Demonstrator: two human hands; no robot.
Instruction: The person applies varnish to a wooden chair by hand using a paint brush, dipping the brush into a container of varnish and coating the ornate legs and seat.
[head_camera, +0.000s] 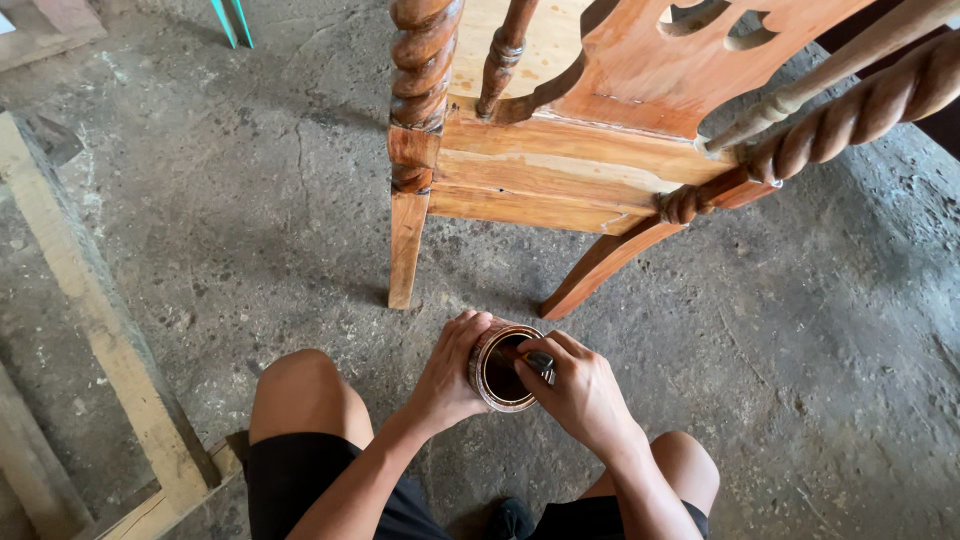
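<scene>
Varnish tin (503, 368), small and round, sits between both hands just above the person's bare knees, tilted so its open mouth faces the camera. Its rim is pale metal smeared with brown drips, its outer wall is streaked reddish brown, and the liquid inside is a very dark brown, almost black. The left hand (450, 372) wraps around the tin's left side, fingers curled over the top edge and thumb along the wall, gripping it firmly. The right hand (578, 385) is closed around a small dark tool with a metal part (541, 364), held at the tin's right rim; what kind of tool it is cannot be told, since the fingers cover most of it.

Just beyond the hands stands a wooden chair (600, 150), orange-brown with a glossy, uneven finish. Its left back leg (406, 250) comes down to the floor straight ahead of the left hand, and a slanted leg (600, 262) touches down just ahead of the right hand. Twisted, rope-like spindles (424, 60) rise above the seat frame.

Rough grey concrete floor (250, 200), cracked and dusty, lies under everything. Off to the far side of the left hand, pale timber framing (90, 310) lies on the floor. The person wears black shorts (290, 480).
</scene>
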